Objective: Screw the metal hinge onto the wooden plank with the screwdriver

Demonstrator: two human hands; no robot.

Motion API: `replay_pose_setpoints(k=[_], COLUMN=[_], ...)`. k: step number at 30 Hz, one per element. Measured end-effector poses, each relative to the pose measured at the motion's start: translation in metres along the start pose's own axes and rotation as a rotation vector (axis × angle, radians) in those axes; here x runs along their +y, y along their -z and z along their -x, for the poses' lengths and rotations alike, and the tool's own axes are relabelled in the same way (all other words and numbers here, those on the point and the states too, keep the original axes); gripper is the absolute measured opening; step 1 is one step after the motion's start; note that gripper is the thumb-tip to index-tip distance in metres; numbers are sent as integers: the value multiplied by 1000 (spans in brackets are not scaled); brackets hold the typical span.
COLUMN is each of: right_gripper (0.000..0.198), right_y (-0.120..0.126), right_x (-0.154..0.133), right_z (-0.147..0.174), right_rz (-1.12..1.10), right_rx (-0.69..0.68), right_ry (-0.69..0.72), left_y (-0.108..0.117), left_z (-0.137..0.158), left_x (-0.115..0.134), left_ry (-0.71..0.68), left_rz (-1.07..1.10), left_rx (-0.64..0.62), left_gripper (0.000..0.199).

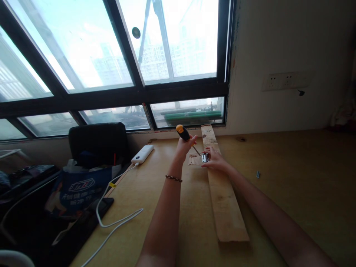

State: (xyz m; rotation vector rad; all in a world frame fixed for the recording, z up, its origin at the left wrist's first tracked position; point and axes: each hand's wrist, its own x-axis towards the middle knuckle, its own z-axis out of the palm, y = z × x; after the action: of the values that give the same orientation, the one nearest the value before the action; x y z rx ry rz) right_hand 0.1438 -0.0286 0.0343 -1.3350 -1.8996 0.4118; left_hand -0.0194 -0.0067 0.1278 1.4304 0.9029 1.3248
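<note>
My left hand (pixel 187 144) is wrapped round the handle of a screwdriver (pixel 182 131) with a yellow-and-black grip. Its shaft slants down to the right, and the tip is at or very near a small silver metal fitting (pixel 205 158). My right hand (pixel 216 160) pinches that fitting from the right, thumb and fingers at its edges, against a long wooden board (pixel 228 211). Whether the tip sits in a screw is too small to tell. A short flat piece of wood (pixel 194 160) lies beside the board on its left.
Two small screws (pixel 258 174) lie on the wooden table (pixel 292 193) to the right. At the left edge are a white power bank (pixel 142 154) and its white cable (pixel 119 222). A black chair (pixel 97 139) with a blue bag (pixel 79 189) stands left, below the window.
</note>
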Motion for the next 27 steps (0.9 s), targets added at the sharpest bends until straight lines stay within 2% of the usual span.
replay_pose_setpoints(k=[11, 21, 27], right_gripper=[70, 73, 74], right_y=[-4, -3, -4], right_x=[6, 5, 7], right_z=[-3, -1, -2], right_rz=[-7, -49, -53], right_rx=[4, 7, 1], right_ry=[4, -16, -23], left_y=[-1, -5, -8], left_z=[9, 2, 1], left_x=[18, 3, 2], left_ry=[-67, -70, -52], left_rz=[110, 13, -6], left_rx=[28, -17, 41], left_gripper=[32, 30, 22])
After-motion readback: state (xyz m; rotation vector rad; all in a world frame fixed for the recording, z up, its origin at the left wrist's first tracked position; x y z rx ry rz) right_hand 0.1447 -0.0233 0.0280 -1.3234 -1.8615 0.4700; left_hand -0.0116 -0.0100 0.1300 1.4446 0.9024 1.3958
